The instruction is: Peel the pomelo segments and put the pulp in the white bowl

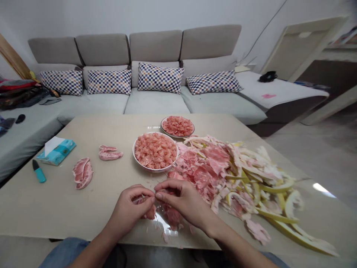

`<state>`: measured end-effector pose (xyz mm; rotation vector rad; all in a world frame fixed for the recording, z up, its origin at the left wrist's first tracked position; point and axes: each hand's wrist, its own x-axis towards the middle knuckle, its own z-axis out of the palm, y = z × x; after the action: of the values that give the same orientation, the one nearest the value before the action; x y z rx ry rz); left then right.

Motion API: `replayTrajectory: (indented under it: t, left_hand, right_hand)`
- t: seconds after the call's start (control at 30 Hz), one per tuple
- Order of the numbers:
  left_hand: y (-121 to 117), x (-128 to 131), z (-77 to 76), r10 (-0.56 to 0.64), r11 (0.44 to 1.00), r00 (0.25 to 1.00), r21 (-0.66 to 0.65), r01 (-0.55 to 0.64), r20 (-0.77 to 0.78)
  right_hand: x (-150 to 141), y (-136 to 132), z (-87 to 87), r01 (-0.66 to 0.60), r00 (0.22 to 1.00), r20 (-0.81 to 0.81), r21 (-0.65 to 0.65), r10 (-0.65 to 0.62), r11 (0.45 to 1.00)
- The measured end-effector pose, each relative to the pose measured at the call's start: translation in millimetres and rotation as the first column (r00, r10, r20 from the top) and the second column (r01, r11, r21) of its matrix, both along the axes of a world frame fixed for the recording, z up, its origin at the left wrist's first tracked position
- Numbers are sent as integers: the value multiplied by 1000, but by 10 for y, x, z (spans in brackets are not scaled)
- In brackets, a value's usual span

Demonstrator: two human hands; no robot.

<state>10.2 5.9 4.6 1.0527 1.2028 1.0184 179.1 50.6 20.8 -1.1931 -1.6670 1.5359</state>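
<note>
My left hand (132, 206) is closed around a pink pomelo segment (150, 213), whose flesh shows below the fingers. Fingertip to fingertip with it, my right hand (184, 199) is closed in a pinch; what lies between its fingers is mostly hidden. Just beyond the hands stands a white bowl (134, 158) heaped with peeled pomelo flesh (155, 150). Pink membrane scraps (202, 169) spread beside and under my right hand.
Behind the bowl is a dark-rimmed plate (167, 133) of pomelo flesh. Yellow-green rind strips (281, 219) pile up on the right. Toward the left lie unpeeled segments (83, 173), (111, 154) more segments, a tissue pack (57, 152) and a turquoise-handled knife (39, 173). A grey sofa (156, 102) stands behind the table.
</note>
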Motion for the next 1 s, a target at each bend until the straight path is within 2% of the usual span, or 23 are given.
replayTrajectory:
  t: [0.27, 0.43, 0.57, 0.7, 0.8, 0.87, 0.97, 1.0]
  left_hand:
    - [-16, 16, 0, 16, 1000, 1000, -22, -16, 4]
    - [-10, -57, -33, 59, 998, 998, -36, -59, -3]
    - [19, -104, -36, 88, 994, 996, -62, -86, 21]
    - [47, -85, -36, 60, 995, 998, -75, -60, 8]
    - [61, -56, -77, 22, 997, 1000, -77, -24, -16]
    - [66, -31, -128, -10, 998, 1000, -69, 9, -18]
    - [74, 6, -210, -49, 994, 999, -94, 48, -5]
    - [77, 14, -232, -55, 993, 998, -108, 54, -8]
  right_hand:
    - [-35, -12, -13, 12, 1000, -7, -73, -13, 997]
    - [3, 45, 70, 24, 1000, -2, -101, -25, 995]
    - [118, 114, 141, 21, 1000, 18, -25, -20, 999]
    - [234, 220, 175, 16, 996, 88, 147, -29, 989]
    - [230, 429, 251, 70, 988, 103, 368, -115, 927]
    - [144, 644, 316, 87, 978, 112, 547, -176, 832]
    - [-84, 1005, 378, -14, 963, 196, 726, -186, 687]
    - [-165, 1113, 386, -51, 960, 221, 739, -170, 672]
